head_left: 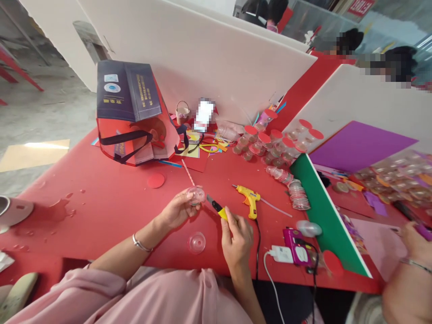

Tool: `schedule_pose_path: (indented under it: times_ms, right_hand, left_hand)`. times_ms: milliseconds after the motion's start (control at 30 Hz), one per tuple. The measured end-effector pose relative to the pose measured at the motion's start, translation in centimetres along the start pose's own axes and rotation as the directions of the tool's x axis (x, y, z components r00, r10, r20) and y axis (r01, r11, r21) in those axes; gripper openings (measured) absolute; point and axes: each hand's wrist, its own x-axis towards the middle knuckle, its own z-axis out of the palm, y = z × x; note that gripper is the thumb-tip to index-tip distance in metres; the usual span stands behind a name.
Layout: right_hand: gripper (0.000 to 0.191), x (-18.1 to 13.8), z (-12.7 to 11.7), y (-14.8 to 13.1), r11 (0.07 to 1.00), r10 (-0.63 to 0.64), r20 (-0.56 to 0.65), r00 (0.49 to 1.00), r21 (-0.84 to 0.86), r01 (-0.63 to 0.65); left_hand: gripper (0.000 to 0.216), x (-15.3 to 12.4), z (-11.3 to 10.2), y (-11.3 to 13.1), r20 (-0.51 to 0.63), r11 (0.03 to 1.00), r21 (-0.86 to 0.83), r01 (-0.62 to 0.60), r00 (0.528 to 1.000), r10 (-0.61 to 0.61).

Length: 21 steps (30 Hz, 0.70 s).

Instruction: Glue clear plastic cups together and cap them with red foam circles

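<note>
My left hand (178, 209) pinches a small clear plastic dome (196, 195) just above the red table (108, 198), and a striped pink straw (188, 172) sticks out behind the dome. My right hand (236, 236) is closed round a yellow-handled utility knife (216, 206), whose blade tip points at the dome. A second clear dome (196, 242) lies on the table between my forearms. To the right of the knife a yellow glue gun (249, 198) rests on the table with its black cord running toward me.
A red and navy bag (131, 114) stands at the back left, with a red paper disc (155, 180) in front of it. Several red-lidded clear cups (273, 144) crowd the back right. A green divider (326, 211) separates another person's hand (413, 243). A pink phone (297, 246) and charger (281, 254) lie near the front edge.
</note>
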Motion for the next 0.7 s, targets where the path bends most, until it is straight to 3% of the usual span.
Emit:
schedule_pose_path:
  times_ms: [100,267,700]
  right_hand:
    - [0.037,0.1,-0.3,0.0,1.0,0.006,-0.025,1.0,0.019,-0.006]
    - [0.036,0.2,-0.2,-0.6,0.999,-0.018,0.057,0.998,0.04,0.015]
    - [0.035,0.2,0.1,0.6,0.999,0.019,0.009,1.0,-0.028,-0.019]
  left_hand:
    - [0.055,0.0,0.0,-0.1,0.005,1.0,0.003,0.001,1.0,-0.001]
    - [0.052,0.0,0.0,-0.2,0.012,0.998,0.043,-0.045,0.999,0.044]
    - [0.052,-0.2,0.0,0.1,0.022,0.999,0.028,-0.023,0.999,0.023]
